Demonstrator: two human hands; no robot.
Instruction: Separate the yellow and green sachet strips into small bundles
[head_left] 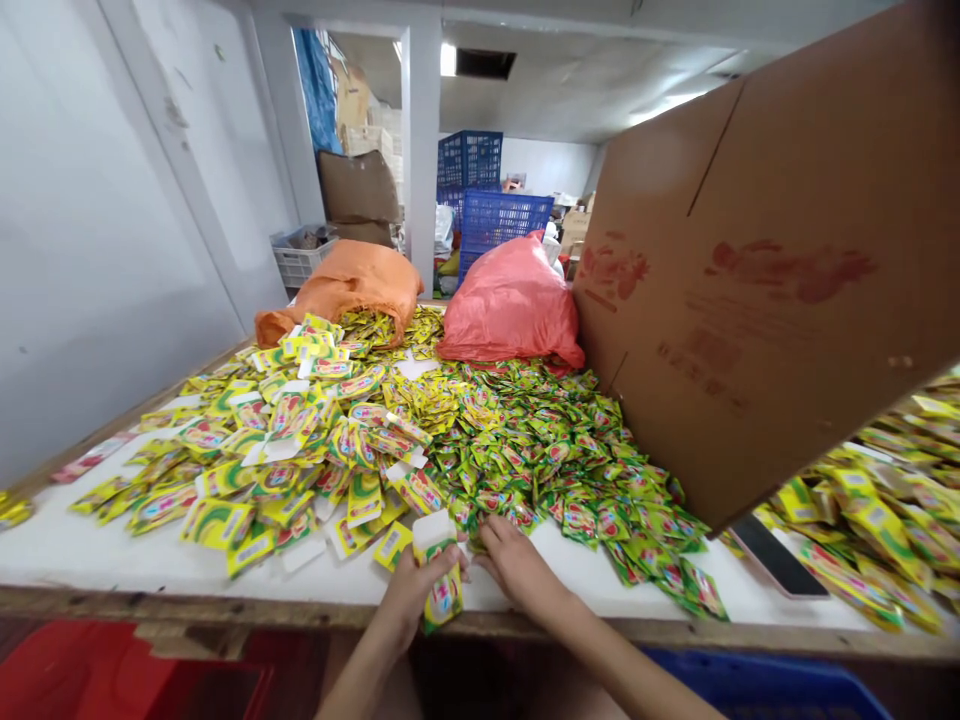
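Note:
My left hand (415,592) grips an upright yellow-green carton (439,568) with a white open top at the table's front edge. My right hand (517,562) lies flat beside it, fingers reaching into the edge of a big heap of small green-yellow sachets (540,450). To the left of the heap lie several flat, unfolded cartons (300,440) of the same print. The white table top (97,550) carries all of this.
A large brown cardboard box (757,280) leans over the table at right, more sachets (892,500) behind it. An orange sack (352,285) and a red sack (510,305) lie at the back. Blue crates (495,215) stand beyond. A dark phone (776,557) lies near the front edge.

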